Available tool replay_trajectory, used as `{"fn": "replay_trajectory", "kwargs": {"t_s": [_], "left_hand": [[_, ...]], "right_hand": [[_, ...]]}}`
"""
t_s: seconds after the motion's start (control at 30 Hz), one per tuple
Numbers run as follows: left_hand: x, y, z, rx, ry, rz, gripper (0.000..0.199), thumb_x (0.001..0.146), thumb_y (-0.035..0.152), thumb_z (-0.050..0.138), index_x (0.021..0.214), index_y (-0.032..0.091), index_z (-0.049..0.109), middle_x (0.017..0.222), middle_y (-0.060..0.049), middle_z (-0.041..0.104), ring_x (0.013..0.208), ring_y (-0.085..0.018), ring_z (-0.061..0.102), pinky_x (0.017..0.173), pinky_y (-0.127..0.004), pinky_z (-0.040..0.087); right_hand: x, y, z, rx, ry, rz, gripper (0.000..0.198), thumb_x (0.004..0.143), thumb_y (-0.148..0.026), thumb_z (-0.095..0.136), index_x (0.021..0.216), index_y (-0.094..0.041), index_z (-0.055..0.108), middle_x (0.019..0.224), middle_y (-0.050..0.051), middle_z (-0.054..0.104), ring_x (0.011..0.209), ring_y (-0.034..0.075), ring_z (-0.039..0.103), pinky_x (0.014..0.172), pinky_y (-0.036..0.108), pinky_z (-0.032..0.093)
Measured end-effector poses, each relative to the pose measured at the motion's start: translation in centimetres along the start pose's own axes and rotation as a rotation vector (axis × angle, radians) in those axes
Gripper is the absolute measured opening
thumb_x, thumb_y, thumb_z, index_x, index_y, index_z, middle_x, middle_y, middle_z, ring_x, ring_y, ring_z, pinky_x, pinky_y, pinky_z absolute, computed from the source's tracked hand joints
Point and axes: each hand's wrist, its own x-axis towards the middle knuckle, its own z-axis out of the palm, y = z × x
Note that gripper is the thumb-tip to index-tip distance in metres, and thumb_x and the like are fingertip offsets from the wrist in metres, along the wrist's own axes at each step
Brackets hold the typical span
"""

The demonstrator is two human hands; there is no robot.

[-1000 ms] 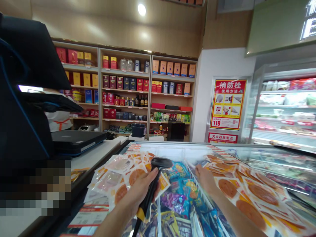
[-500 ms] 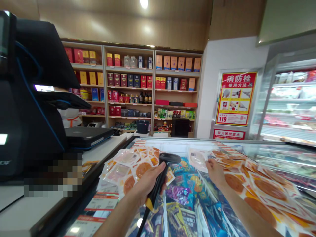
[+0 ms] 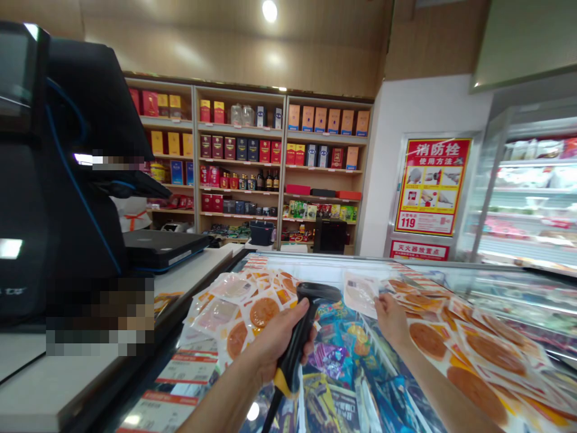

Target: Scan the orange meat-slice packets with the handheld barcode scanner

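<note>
My left hand is wrapped round the handle of a black and yellow barcode scanner, its head pointing right and its cable running down toward me. In my right hand a flat clear packet is pinched at its right edge, with a barcode label facing up near the scanner head. To the left lies a spread of similar packets with round orange-brown contents. A larger pile of the same packets covers the right side, beneath and beyond my right forearm.
Below the glass top of the freezer are colourful snack bags. A black checkout terminal stands on the white counter at left. Shelves of boxes and bottles line the back wall. A glass-fronted fridge is at right.
The scanner in my left hand has shifted slightly right, closer to the packet. My right hand holds the packet nearly still. The view has tilted a little.
</note>
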Motion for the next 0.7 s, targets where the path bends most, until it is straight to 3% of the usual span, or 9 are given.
{"fn": "replay_trajectory", "kwargs": {"t_s": [0.17, 0.3, 0.4, 0.7], "left_hand": [[-0.2, 0.9, -0.7, 0.105, 0.121, 0.076, 0.039, 0.064, 0.054, 0.045, 0.065, 0.015, 0.046, 0.050, 0.003, 0.048, 0.037, -0.005, 0.041, 0.037, -0.017, 0.031], [-0.1, 2.4, -2.5, 0.253, 0.368, 0.199, 0.040, 0.062, 0.056, 0.046, 0.060, 0.015, 0.045, 0.043, 0.004, 0.046, 0.034, -0.006, 0.039, 0.035, -0.017, 0.029], [0.0, 3.0, -3.9, 0.303, 0.457, 0.249, 0.042, 0.061, 0.057, 0.045, 0.059, 0.015, 0.045, 0.042, 0.003, 0.046, 0.035, -0.007, 0.040, 0.036, -0.018, 0.030], [-1.6, 2.3, -7.7, 0.327, 0.704, 0.138, 0.036, 0.060, 0.054, 0.048, 0.059, 0.017, 0.047, 0.044, 0.003, 0.047, 0.037, -0.009, 0.043, 0.037, -0.020, 0.034]], "right_hand": [[-0.5, -0.5, 0.7, -0.108, 0.004, -0.069, 0.024, 0.074, -0.033, 0.029, 0.070, -0.017, 0.047, 0.057, 0.004, 0.057, 0.054, 0.015, 0.052, 0.051, 0.024, 0.034], [-1.7, -2.3, 2.5, -0.214, -0.126, -0.207, 0.028, 0.077, -0.029, 0.026, 0.077, -0.016, 0.051, 0.057, 0.004, 0.058, 0.051, 0.015, 0.053, 0.048, 0.023, 0.032], [-2.7, -4.1, 3.9, -0.239, -0.205, -0.267, 0.027, 0.079, -0.025, 0.025, 0.080, -0.015, 0.050, 0.057, 0.003, 0.059, 0.050, 0.014, 0.053, 0.047, 0.022, 0.031], [-4.8, -10.9, 6.1, -0.207, -0.341, -0.321, 0.024, 0.077, -0.020, 0.029, 0.077, -0.017, 0.052, 0.064, 0.003, 0.061, 0.057, 0.012, 0.055, 0.050, 0.021, 0.033]]}}
